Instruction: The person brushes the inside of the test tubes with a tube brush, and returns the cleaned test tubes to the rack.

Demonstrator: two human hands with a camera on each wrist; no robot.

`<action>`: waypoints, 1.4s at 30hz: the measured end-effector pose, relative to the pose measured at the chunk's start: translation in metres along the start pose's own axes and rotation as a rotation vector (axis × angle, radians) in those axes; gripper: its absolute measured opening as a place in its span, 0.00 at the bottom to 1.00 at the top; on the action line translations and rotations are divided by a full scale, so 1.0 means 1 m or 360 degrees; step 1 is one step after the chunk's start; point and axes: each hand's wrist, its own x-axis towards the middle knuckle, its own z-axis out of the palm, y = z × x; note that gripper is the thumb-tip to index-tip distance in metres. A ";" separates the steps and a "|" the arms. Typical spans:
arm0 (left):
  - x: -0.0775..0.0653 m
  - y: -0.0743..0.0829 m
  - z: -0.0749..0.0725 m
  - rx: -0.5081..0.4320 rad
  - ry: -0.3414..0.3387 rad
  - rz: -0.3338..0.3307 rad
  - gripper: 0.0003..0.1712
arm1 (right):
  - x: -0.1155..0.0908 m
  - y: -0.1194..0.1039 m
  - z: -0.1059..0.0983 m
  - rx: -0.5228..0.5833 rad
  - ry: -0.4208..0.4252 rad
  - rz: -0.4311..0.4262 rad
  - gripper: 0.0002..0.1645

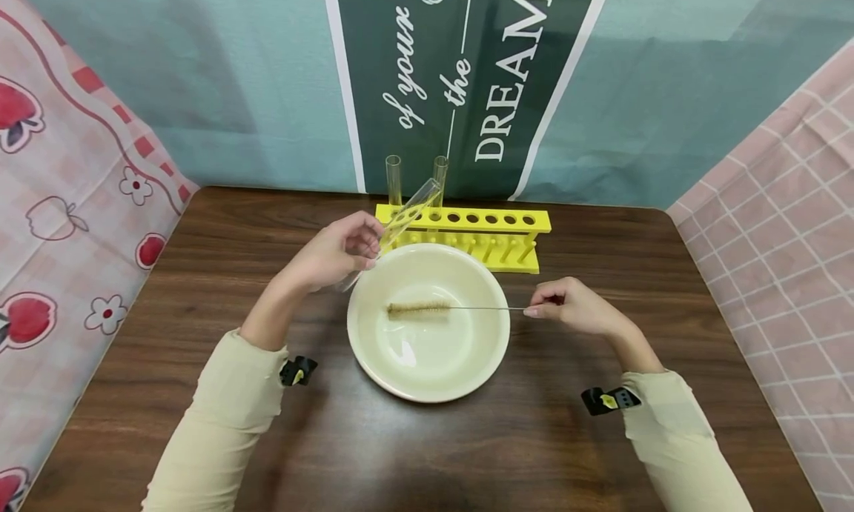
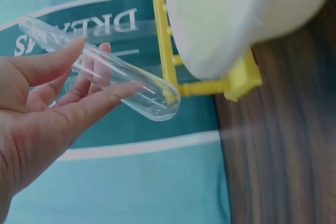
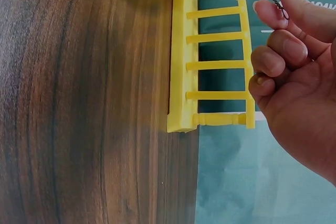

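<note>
My left hand (image 1: 336, 251) pinches a clear test tube (image 1: 411, 207) at the basin's upper left edge. The tube is tilted, its open end up and to the right. In the left wrist view the rounded bottom of the test tube (image 2: 152, 100) shows a few droplets. On the right, my right hand (image 1: 574, 304) pinches the twisted wire end of a test tube brush (image 1: 420, 310). The brush's tan bristles are over the cream basin (image 1: 430, 390). Up close, the right hand (image 3: 299, 51) has thumb and index finger on the small wire loop, the other fingers curled.
Behind the basin stands a yellow test tube rack (image 1: 497, 219) with a row of holes and pegs. Two clear tubes, one a test tube (image 1: 394, 178), stand upright at its left end. Cloths hang around the dark wooden table (image 1: 494, 453).
</note>
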 end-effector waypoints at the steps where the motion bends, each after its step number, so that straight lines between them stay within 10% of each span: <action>1: 0.002 0.003 0.002 0.0012 -0.0002 -0.0003 0.21 | 0.000 0.000 0.001 0.0010 -0.0002 -0.0005 0.09; 17: 0.044 0.047 0.039 0.0122 0.0089 0.0009 0.17 | 0.001 -0.007 0.003 0.0021 0.0006 -0.0043 0.07; 42: 0.109 0.064 0.088 0.0271 0.0648 0.0032 0.14 | 0.002 -0.010 0.003 -0.0011 -0.0032 -0.0053 0.05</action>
